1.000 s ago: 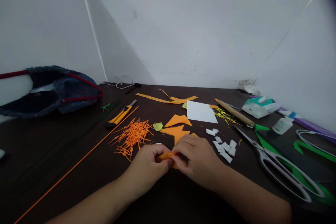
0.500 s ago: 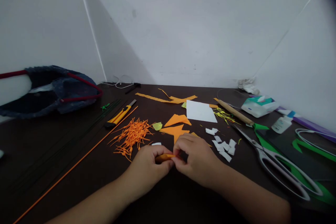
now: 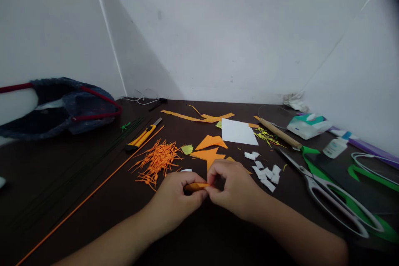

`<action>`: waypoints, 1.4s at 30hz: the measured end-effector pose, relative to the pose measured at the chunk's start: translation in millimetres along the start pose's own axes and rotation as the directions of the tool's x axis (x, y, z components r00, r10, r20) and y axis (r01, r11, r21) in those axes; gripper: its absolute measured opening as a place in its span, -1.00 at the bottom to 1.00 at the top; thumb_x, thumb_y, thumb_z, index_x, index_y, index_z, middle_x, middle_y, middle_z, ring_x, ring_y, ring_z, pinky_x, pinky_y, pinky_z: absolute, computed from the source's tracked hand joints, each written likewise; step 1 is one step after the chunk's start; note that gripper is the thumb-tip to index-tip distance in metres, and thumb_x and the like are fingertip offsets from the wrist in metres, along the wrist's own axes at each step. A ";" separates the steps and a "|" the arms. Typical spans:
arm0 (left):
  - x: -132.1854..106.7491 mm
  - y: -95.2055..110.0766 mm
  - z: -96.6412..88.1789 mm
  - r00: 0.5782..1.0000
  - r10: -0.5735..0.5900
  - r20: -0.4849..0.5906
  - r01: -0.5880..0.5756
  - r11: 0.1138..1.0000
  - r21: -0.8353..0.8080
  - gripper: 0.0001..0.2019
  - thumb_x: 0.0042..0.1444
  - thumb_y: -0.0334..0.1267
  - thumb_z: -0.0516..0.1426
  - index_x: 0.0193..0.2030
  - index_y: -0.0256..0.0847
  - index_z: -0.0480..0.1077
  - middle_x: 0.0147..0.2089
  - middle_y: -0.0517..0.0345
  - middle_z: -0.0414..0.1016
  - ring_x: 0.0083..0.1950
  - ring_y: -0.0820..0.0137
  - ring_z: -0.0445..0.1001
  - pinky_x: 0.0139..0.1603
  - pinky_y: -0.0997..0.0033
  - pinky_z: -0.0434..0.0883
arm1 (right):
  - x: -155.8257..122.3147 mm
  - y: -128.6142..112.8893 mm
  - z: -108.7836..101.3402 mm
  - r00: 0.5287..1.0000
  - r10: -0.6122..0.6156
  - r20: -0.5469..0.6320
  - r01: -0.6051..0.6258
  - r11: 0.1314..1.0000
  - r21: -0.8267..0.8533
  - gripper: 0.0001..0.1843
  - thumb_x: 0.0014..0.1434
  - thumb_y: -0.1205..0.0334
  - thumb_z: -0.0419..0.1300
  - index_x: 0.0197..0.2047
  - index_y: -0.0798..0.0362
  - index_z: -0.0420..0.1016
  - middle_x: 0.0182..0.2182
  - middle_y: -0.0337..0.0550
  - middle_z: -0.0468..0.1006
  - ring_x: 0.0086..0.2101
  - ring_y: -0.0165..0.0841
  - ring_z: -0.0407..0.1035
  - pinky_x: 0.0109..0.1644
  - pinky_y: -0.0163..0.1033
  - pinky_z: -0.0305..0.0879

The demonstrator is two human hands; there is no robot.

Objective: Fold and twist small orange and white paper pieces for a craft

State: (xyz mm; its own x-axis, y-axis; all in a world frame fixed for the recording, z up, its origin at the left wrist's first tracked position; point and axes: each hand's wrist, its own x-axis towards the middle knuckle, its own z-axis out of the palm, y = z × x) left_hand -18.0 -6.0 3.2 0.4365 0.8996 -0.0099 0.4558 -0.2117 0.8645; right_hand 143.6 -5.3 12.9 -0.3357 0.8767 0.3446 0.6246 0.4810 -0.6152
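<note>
Between my two hands is a small folded piece of orange paper (image 3: 196, 187), low over the near part of the dark table. My left hand (image 3: 176, 197) grips its left side between thumb and curled fingers. At its right end, my right hand (image 3: 233, 189) pinches the paper with thumb and index finger. Part of the piece is covered by my fingers. Just beyond my hands lie cut orange paper scraps (image 3: 209, 156). A heap of thin twisted orange paper strands (image 3: 160, 160) lies left of them, with a small yellow-green scrap (image 3: 187, 149) alongside.
A utility knife (image 3: 143, 135) and a long orange stick (image 3: 90, 197) lie left. White paper (image 3: 239, 132), white scraps (image 3: 264, 172) and a wooden rod (image 3: 279, 133) are beyond my right hand. Large scissors (image 3: 324, 191), green strips, a glue bottle (image 3: 335, 147) and a tissue pack (image 3: 308, 126) sit right.
Both hands stay at the orange paper in nearly the same pose. Only a very slight shift of the fingers and view shows.
</note>
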 end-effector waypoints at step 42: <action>-0.4 2.5 3.3 0.984 -0.172 -0.050 0.125 0.859 -0.497 -0.92 -0.04 -0.32 0.12 -0.47 -0.26 0.41 -0.44 0.23 0.43 -0.34 0.45 0.32 -0.27 0.47 0.22 | -4.0 8.4 6.1 0.881 -0.468 -0.069 0.411 0.829 -0.378 -0.76 0.15 0.35 -0.04 -0.37 0.14 0.44 -0.41 -0.08 0.47 -0.36 -0.30 0.29 -0.26 -0.16 0.23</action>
State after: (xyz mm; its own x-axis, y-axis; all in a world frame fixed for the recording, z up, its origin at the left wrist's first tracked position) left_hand -14.4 -8.2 3.7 0.3119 0.9407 -0.1334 0.0608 0.1203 0.9909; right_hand 146.0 -4.6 2.0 -0.5398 0.5464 0.6403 0.6464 0.7563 -0.1005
